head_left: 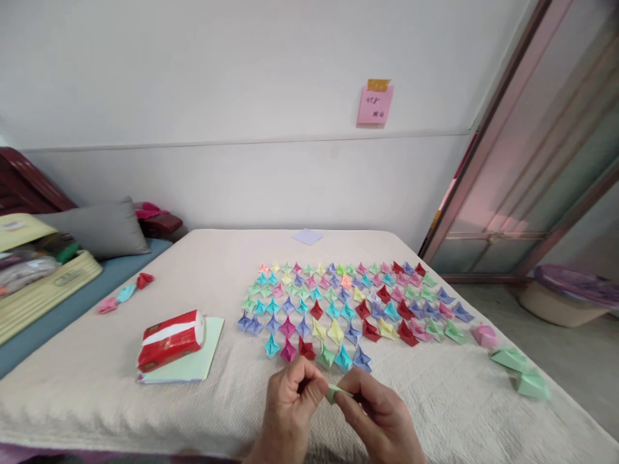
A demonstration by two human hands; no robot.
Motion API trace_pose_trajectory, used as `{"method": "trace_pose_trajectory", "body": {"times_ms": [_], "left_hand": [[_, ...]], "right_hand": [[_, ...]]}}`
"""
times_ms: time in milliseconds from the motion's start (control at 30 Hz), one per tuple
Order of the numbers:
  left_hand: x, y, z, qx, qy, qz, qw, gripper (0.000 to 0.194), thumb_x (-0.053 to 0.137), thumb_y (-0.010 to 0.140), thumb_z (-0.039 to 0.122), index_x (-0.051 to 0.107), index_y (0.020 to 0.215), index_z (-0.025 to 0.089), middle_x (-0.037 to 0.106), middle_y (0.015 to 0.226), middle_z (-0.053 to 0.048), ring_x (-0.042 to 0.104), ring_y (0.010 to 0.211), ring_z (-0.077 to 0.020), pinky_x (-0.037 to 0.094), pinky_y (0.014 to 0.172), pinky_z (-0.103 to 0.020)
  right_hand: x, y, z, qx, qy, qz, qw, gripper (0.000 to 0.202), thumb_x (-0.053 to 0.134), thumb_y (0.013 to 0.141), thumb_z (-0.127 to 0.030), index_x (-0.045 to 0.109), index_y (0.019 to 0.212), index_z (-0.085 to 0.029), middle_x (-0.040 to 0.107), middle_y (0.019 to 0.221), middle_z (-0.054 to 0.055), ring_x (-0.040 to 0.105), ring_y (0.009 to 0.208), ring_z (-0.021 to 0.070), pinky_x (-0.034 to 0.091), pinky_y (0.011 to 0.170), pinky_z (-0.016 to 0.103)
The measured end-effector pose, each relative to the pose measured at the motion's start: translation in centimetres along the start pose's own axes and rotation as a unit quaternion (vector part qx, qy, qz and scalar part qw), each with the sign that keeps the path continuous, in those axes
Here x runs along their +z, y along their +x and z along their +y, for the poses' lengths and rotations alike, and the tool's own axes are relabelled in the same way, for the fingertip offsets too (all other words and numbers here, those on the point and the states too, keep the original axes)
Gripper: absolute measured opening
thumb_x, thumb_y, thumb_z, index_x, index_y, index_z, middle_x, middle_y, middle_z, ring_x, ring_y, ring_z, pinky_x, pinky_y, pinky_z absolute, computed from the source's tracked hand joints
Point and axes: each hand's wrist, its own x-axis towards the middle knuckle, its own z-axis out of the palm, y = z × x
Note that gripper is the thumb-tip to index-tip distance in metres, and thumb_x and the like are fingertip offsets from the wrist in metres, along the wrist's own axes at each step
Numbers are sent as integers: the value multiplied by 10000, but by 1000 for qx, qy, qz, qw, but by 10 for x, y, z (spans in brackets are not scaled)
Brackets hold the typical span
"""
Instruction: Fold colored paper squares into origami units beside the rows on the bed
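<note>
On the cream cloth (217, 270), rows of paper boats (333, 310) are sitting, apparently finished. I'm watching left hand (293, 403) and right hand (377, 409) pinching green paper (333, 394) between them, seemingly unfinished; stacked sheets (215, 341) are remaining.

A small piece of pale green folded paper (331, 394) is pinched between the fingertips of the left hand (293, 403) and the right hand (380, 412). It appears as a narrow, tilted strip, its remaining shape and folds hidden behind the fingers and thumbs.
</note>
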Motion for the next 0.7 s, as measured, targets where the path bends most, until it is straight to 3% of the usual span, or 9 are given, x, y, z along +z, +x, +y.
{"method": "trace_pose_trajectory", "body": {"times_ms": [100,233,333,467,567,700], "left_hand": [[6,1,-6,-19,-31,1,999,303,565,868,420,518,690,179,406,577,54,370,534,-100,308,509,-211],[10,1,-9,-18,-56,-58,997,267,575,862,434,563,823,170,517,661,19,448,592,-119,354,554,-223],[9,-1,-8,5,-16,-73,997,284,522,899,408,580,766,163,515,648,11,444,592,-122,345,555,-227],[10,-4,-13,63,44,-27,997,272,475,926,359,571,751,173,532,655,-2,467,599,-137,349,567,-240],[10,-4,-18,104,93,-10,990,229,463,933,314,568,776,184,577,702,-28,522,646,-162,360,606,-256],[11,-5,-20,124,122,-16,985,201,458,935,264,530,758,204,580,691,-21,530,631,-162,347,599,-256]], "right_hand": [[5,0,4,37,25,20,999,290,570,862,-340,506,616,-201,405,552,-56,378,511,110,330,494,220],[2,1,8,86,107,15,990,290,591,858,-404,568,661,-192,445,549,-51,425,513,113,362,495,212],[0,1,9,81,136,4,987,300,609,851,-408,575,648,-190,476,560,-43,459,515,113,390,493,206],[0,0,5,29,65,14,997,210,595,878,-344,611,728,-197,548,608,-22,514,556,129,433,531,214],[-1,0,2,-67,-31,45,996,42,595,878,-237,631,882,-214,625,758,14,576,660,148,470,596,226],[-1,-1,3,-140,-108,51,983,102,552,888,-153,620,902,-229,629,824,31,613,703,157,492,624,238]]}}
